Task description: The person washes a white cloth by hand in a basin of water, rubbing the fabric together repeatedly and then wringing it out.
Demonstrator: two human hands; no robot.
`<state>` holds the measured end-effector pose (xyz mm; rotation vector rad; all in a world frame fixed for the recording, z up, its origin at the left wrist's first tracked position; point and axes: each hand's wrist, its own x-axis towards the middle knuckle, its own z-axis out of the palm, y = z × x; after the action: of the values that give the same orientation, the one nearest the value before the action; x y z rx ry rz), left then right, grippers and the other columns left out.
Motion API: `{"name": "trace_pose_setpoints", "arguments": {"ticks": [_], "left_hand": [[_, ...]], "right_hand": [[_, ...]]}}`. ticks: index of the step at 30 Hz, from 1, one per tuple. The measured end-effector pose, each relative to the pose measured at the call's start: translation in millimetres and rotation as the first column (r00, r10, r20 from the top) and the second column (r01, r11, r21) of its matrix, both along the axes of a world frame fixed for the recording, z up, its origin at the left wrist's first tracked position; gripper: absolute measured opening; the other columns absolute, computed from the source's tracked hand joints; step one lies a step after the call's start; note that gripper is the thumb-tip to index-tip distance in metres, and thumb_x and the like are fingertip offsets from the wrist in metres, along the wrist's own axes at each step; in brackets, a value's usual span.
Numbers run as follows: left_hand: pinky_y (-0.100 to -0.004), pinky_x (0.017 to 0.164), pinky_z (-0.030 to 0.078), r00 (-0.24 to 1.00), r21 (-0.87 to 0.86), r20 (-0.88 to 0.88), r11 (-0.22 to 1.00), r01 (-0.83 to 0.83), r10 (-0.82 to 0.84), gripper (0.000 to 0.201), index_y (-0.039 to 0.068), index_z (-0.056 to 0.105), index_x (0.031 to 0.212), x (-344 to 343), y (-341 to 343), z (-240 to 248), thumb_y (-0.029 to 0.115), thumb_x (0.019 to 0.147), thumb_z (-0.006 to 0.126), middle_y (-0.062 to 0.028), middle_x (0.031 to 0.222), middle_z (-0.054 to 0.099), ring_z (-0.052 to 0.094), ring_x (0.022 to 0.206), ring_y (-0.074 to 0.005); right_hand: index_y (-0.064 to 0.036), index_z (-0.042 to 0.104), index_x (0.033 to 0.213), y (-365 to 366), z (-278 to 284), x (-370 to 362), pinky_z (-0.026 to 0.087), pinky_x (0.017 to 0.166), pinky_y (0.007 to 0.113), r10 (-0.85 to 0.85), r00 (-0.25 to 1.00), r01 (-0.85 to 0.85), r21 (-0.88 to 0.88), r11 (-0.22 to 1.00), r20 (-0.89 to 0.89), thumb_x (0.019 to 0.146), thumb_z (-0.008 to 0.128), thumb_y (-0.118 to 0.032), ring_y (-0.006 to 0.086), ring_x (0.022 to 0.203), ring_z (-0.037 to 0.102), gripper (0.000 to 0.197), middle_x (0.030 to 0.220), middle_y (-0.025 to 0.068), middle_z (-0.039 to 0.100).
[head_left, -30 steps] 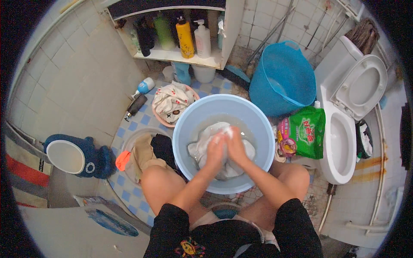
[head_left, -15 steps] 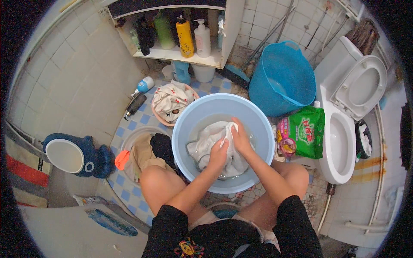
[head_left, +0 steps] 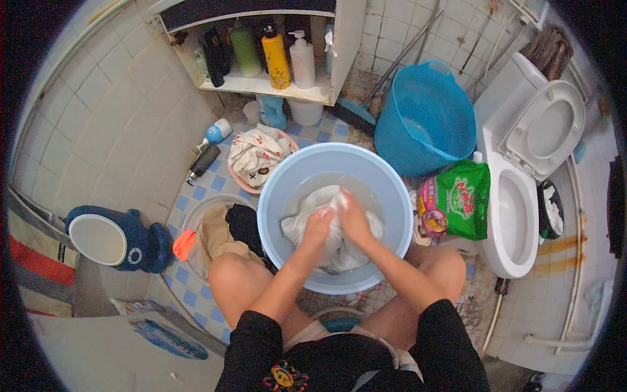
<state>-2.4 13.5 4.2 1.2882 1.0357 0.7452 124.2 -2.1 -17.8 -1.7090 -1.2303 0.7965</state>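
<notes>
A light blue round basin [head_left: 273,253] stands between my knees with cloudy water in it. Partly under the water lies a wet white cloth [head_left: 334,252], bunched up; whether it is a garment I cannot tell. My left hand [head_left: 318,224] is closed on a fold of this cloth, near the basin's middle. Close beside it, my right hand [head_left: 353,220] grips the same cloth, its fingertips smeared by motion. Folds of cloth between the two hands are partly hidden by my fingers.
Left of the basin are a pink basin with printed white laundry [head_left: 251,153] and a clear tub with dark and tan clothes [head_left: 225,238]. A big blue bucket [head_left: 424,124], a green detergent pouch [head_left: 465,202] and a toilet [head_left: 513,222] stand right. Bottles [head_left: 276,62] fill a shelf behind.
Both hands have shifted slightly on the cloth, the right one lower and blurred. A stretch of cloth raised between them before has sunk out of sight. The whole view has moved a little.
</notes>
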Motion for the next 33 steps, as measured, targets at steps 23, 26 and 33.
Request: {"name": "trace_pose_setpoints", "arguments": {"ticks": [23, 26, 33], "left_hand": [[-0.034, 0.091, 0.038, 0.801, -0.304, 0.574, 0.952, 0.017, 0.169, 0.039, -0.001, 0.043, 0.12, -9, 12, 0, 0.021, 0.087, 0.045, -0.0115, 0.113, 0.052, 0.048, 0.106, -0.0212], [-0.034, 0.088, 0.039, 0.98, -0.222, 0.196, 0.972, 0.073, -0.029, 0.038, 0.0, 0.045, 0.119, 10, -18, 6, 0.021, 0.087, 0.045, -0.0111, 0.113, 0.052, 0.048, 0.104, -0.0204], [-0.0284, 0.078, 0.041, 0.876, -0.287, 0.456, 0.957, -0.025, 0.16, 0.023, 0.004, 0.055, 0.099, -18, 29, -35, 0.021, 0.087, 0.044, -0.0048, 0.096, 0.056, 0.051, 0.091, -0.0134]], "right_hand": [[-0.0064, 0.033, 0.131, -26, 48, -41, 0.023, 0.101, 0.033, 0.282, 0.908, -0.322, 0.086, 0.943, 0.309, 0.09, 0.034, -0.026, 0.0293, 0.124, 0.031, 0.045, 0.132, 0.0164, 0.036], [-0.0063, 0.041, 0.125, 5, 3, 21, 0.028, 0.099, 0.034, 0.066, 0.988, -0.045, 0.156, 0.987, -0.136, 0.089, 0.033, -0.026, 0.0311, 0.12, 0.036, 0.041, 0.129, 0.0155, 0.04], [0.0005, 0.045, 0.119, -13, 36, -39, 0.029, 0.099, 0.036, 0.282, 0.904, -0.352, 0.187, 0.917, 0.321, 0.086, 0.04, -0.019, 0.0301, 0.115, 0.042, 0.039, 0.121, 0.0176, 0.047]]}}
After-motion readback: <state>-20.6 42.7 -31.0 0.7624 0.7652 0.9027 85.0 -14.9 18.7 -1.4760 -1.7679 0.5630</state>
